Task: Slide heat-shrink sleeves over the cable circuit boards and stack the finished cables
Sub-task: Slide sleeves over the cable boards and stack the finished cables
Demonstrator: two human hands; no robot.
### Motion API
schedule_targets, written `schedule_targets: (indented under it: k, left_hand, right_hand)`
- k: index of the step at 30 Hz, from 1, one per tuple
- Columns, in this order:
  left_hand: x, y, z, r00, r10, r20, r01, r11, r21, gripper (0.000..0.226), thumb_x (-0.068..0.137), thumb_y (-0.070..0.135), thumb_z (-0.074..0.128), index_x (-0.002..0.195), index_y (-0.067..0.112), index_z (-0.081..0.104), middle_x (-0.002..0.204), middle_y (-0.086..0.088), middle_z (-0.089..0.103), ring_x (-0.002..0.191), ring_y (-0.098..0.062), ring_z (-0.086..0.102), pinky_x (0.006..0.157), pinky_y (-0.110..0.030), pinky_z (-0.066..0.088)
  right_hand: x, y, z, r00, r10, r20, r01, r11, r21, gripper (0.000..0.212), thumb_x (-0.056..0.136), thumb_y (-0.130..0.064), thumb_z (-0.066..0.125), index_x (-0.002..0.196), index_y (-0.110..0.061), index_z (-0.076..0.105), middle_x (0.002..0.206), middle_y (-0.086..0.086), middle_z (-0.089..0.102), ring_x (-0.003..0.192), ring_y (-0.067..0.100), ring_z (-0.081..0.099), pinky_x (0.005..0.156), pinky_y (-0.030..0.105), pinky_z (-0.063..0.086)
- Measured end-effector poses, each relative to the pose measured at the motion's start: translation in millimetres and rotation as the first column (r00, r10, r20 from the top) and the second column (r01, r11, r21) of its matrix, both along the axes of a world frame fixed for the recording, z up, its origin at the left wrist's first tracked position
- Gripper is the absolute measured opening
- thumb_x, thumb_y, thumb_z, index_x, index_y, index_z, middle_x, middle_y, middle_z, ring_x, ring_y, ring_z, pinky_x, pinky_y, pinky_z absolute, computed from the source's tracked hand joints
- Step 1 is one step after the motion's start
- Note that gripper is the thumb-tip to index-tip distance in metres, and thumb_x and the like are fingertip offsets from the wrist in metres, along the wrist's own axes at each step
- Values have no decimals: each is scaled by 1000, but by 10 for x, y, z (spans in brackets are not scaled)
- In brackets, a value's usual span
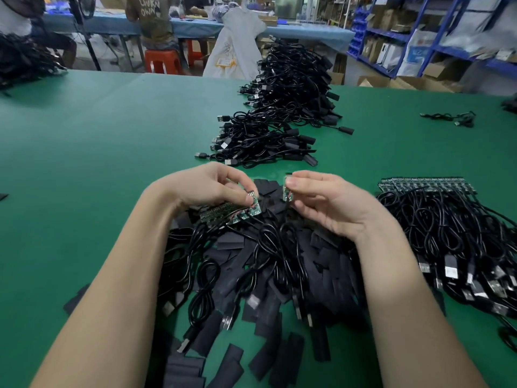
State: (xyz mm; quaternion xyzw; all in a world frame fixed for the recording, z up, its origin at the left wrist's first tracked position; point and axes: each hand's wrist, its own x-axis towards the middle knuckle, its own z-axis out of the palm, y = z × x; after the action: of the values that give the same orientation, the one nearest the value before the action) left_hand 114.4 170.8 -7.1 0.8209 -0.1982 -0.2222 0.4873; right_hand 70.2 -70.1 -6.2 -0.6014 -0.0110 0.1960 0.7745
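Two hands are busy over the green surface (pixel 98 141). Our left hand (pixel 207 186) pinches a strip of green circuit boards (pixel 232 212) with black cables trailing off it. Our right hand (pixel 321 203) pinches one single board (pixel 287 191) upright between thumb and forefinger, apart from the strip. We judge this as the separating step: one board is free and no sleeve is on it yet. Next we need a flat black heat-shrink sleeve (pixel 279 245) from the loose heap under our wrists, opened and slid over that board. Finished cables (pixel 263 147) lie stacked just beyond our hands, and unsleeved ones (pixel 447 219) wait at right. Writing? A shirt in the background reads something like "UNKNOWN".
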Motion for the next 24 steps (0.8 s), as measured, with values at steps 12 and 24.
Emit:
schedule_targets:
  k: [12, 24]
  left_hand:
    - [-53, -114, 242, 983, -78, 165, 36, 968, 247, 17, 90, 16, 76, 104, 26, 74, 100, 12, 74, 99, -10, 69, 93, -26, 51]
    - [-125, -288, 265, 948, -223, 227, 70, 842, 535, 11, 81, 33, 83, 88, 34, 76, 114, -4, 69, 111, -24, 62, 106, -41, 44]
  right_hand:
    - [47, -93, 25, 931, -351, 100, 355, 934, -28, 11, 89, -13, 77, 96, -15, 69, 87, 0, 78, 76, 14, 72, 67, 22, 59]
    - [60, 82, -66, 950, -292, 107, 296, 955, -23, 7, 99, -7, 63, 100, -7, 55, 82, 10, 78, 71, 21, 75, 62, 26, 60]
